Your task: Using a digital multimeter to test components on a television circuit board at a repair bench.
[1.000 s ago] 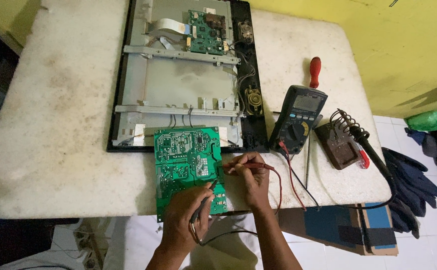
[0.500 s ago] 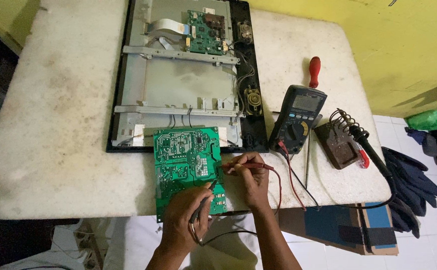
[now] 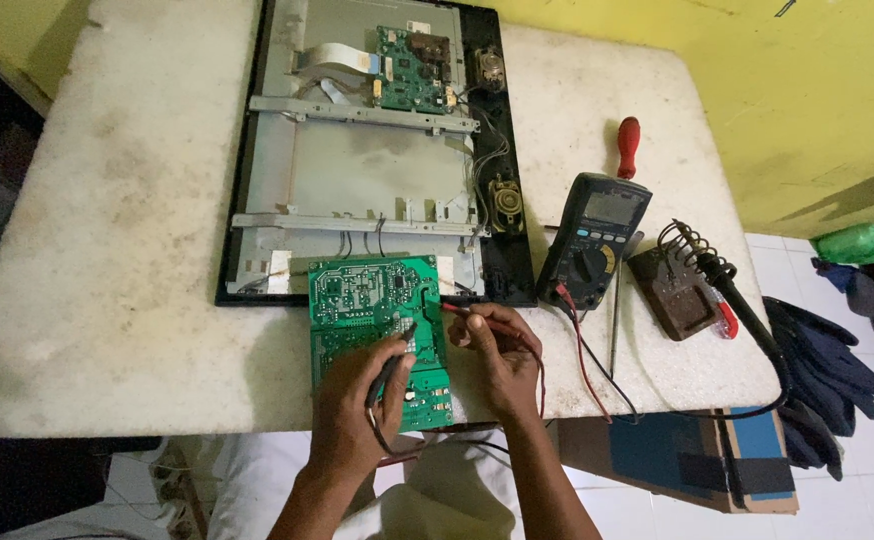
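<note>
A green circuit board (image 3: 367, 305) lies solder side up at the table's front edge. My left hand (image 3: 352, 405) rests on its lower part and holds a black test probe (image 3: 389, 362) with the tip on the board. My right hand (image 3: 497, 355) sits at the board's right edge and grips a red test probe (image 3: 462, 310) pointing left onto the board. Red and black leads run from the probes to a dark multimeter (image 3: 595, 240) standing to the right.
An opened flat-screen chassis (image 3: 357, 180) with a small green board (image 3: 412, 68) fills the table's middle. A red-handled screwdriver (image 3: 627, 140), a soldering iron stand (image 3: 682, 285) and a soldering iron (image 3: 747, 310) lie right. A cardboard box (image 3: 717, 470) and dark gloves (image 3: 817, 370) are on the floor.
</note>
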